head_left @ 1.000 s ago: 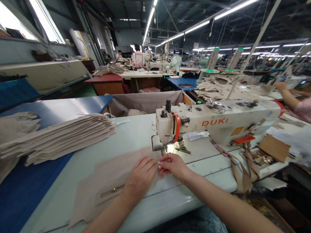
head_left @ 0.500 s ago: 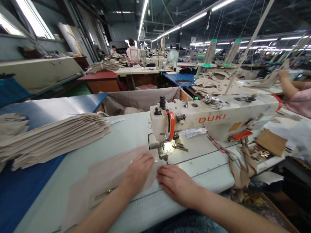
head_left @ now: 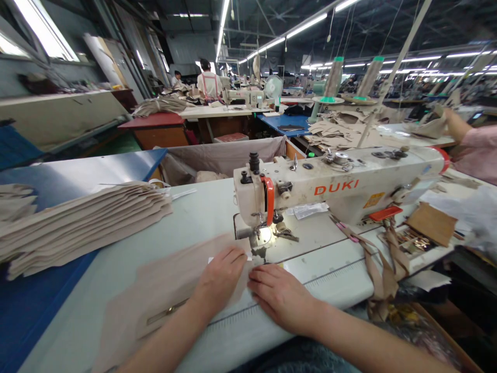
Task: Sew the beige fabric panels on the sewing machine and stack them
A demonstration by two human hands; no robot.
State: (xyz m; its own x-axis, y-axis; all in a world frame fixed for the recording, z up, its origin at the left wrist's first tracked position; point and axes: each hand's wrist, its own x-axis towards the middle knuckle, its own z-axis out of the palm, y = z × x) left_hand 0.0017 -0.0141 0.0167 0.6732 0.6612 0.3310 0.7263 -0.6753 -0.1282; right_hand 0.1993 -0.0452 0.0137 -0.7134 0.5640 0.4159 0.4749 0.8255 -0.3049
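A thin beige fabric piece (head_left: 155, 280) lies on the pale sewing table, with a zipper (head_left: 171, 310) set in a slot near its lower part. My left hand (head_left: 223, 274) presses on its right end, fingers bent together, beside a small white strip (head_left: 249, 258). At the fabric's right edge, my right hand (head_left: 279, 295) has its fingers closed; the fingertips are partly hidden. Just beyond both hands is the lit needle area of the sewing machine (head_left: 295, 191). The fabric's end stops short of the presser foot (head_left: 261, 228).
Stacked beige panels (head_left: 89, 220) lie at left, partly over a blue table (head_left: 116, 160). Pink-handled scissors (head_left: 345, 228), fabric strips (head_left: 382, 274) and a box of metal parts (head_left: 417, 241) are at right. A co-worker's arm (head_left: 458, 124) handles fabric at far right.
The view has shifted slightly, moving the scene a little left. Both hands keep almost the same place on the fabric. The co-worker's fabric at far right has been lowered.
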